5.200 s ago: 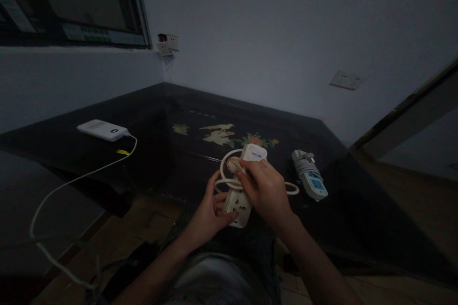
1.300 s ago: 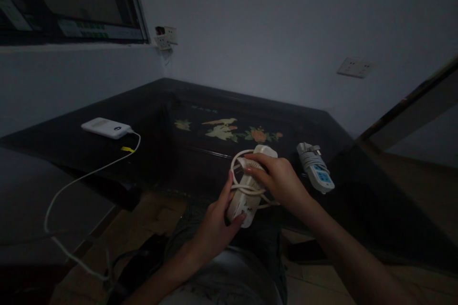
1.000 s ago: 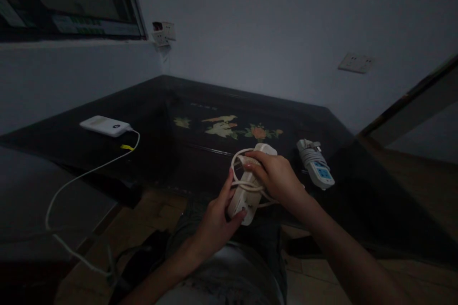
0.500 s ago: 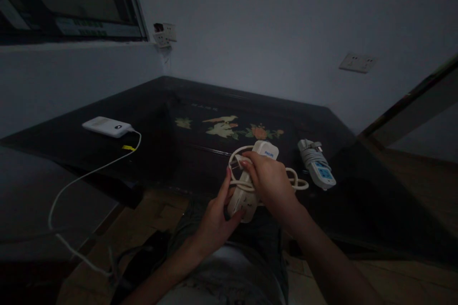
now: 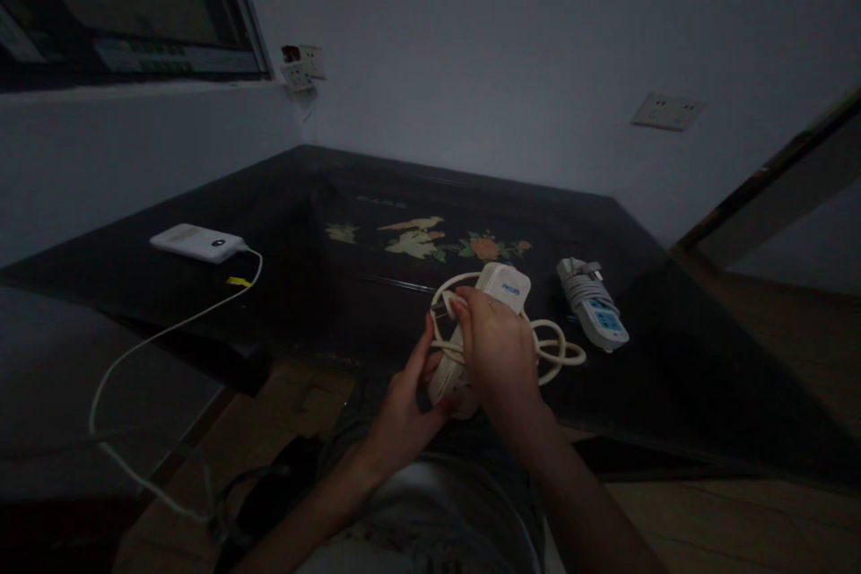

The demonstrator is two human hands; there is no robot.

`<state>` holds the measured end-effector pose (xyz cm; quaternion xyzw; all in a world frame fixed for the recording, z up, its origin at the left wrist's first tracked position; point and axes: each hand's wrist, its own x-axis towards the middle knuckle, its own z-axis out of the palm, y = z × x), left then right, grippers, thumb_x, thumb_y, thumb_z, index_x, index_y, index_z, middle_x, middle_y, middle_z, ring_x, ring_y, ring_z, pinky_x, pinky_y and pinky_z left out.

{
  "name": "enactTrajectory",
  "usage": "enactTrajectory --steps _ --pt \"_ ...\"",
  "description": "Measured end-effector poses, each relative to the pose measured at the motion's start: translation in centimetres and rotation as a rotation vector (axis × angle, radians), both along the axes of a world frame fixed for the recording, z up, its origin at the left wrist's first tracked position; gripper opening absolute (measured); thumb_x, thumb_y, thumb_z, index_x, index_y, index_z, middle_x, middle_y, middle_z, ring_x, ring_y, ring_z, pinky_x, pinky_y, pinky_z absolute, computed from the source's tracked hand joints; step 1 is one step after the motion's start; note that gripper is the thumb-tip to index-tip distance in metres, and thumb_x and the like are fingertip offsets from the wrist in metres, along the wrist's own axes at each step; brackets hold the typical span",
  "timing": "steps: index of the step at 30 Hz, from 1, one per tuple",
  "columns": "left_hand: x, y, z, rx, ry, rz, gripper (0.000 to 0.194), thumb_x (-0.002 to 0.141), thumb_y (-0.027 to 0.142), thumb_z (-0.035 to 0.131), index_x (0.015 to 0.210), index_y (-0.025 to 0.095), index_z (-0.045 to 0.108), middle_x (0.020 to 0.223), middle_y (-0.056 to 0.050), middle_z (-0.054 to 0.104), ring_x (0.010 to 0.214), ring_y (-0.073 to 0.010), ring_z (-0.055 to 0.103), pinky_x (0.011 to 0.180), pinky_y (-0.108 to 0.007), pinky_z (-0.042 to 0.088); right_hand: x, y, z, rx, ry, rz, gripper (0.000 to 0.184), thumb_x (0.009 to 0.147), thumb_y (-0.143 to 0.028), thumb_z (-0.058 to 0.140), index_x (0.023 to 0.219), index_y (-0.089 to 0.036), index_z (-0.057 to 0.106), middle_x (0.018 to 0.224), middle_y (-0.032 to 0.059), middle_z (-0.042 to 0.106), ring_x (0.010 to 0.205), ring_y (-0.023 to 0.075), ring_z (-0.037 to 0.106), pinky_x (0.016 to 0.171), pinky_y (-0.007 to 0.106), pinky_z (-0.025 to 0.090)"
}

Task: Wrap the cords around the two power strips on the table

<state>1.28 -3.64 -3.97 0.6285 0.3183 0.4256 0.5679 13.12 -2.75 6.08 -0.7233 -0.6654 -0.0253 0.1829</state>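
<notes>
My left hand (image 5: 404, 404) grips the near end of a cream power strip (image 5: 501, 287) from below, thumb up along its side. Across the top of the strip lies my right hand (image 5: 494, 354), its fingers closed on the strip's cream cord (image 5: 558, 350) near the plug. The cord is looped round the strip, and loose loops stick out to the right. I hold all this just above the front edge of the dark desk (image 5: 302, 224), over my lap.
A second power strip (image 5: 595, 309), white with a blue face and its cord bundled, lies on the desk to the right. A white power bank (image 5: 198, 242) with a white cable (image 5: 134, 350) sits at the left. Wall sockets (image 5: 667, 110) are on the wall behind.
My right hand has turned over the strip and drawn the cord across; loops now stick out further to the right. The left hand keeps its grip.
</notes>
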Motion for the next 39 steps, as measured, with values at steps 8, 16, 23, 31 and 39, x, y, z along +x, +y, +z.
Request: enactTrajectory --steps 8,16,23,31,39 --pt "0.2 0.1 -0.7 0.035 0.047 -0.002 0.094 0.081 0.019 0.062 0.151 0.023 0.0 0.131 -0.01 0.059 0.117 -0.0205 0.057 0.102 -0.038 0.041 1.0 -0.3 -1.3 0.063 0.124 0.007 0.029 0.097 -0.023 0.04 0.112 -0.016 0.064 0.1 0.0105 0.073 0.093 0.024 0.067 0.076 0.03 0.045" --pt "0.3 0.1 -0.3 0.04 0.123 0.008 0.096 0.078 0.013 0.061 0.151 0.025 0.0 0.133 -0.01 0.057 0.119 -0.0219 0.056 0.102 -0.04 0.041 1.7 -0.2 -1.3 0.033 0.158 0.001 0.03 0.097 -0.024 0.038 0.106 -0.017 0.066 0.094 0.0095 0.074 0.088 0.0228 0.068 0.074 0.028 0.045" --pt "0.1 0.5 -0.3 0.059 0.124 0.011 0.092 0.079 0.014 0.061 0.151 0.024 0.005 0.134 -0.009 0.056 0.117 -0.021 0.057 0.102 -0.038 0.04 0.9 -0.3 -1.6 0.031 0.053 -0.03 0.031 0.098 -0.027 0.038 0.11 -0.019 0.065 0.092 0.0102 0.074 0.083 0.0227 0.069 0.067 0.027 0.044" --pt "-0.3 0.9 -0.4 -0.126 -0.1 -0.012 0.097 0.077 0.024 0.069 0.151 0.025 0.006 0.123 -0.012 0.062 0.101 -0.0199 0.064 0.089 -0.034 0.05 -0.2 0.3 -0.9 0.017 -0.114 0.066 0.03 0.097 -0.032 0.04 0.111 -0.021 0.064 0.09 0.0101 0.072 0.082 0.0212 0.066 0.062 0.026 0.043" --pt "-0.8 2.6 0.1 -0.324 -0.38 0.038 0.112 0.068 0.031 0.08 0.15 0.031 0.003 0.116 -0.012 0.067 0.096 -0.0254 0.068 0.079 -0.035 0.054 1.1 0.1 0.5 0.356 0.006 0.237 0.028 0.093 -0.027 0.047 0.108 -0.017 0.068 0.099 0.0123 0.063 0.089 0.0253 0.057 0.075 0.037 0.046"
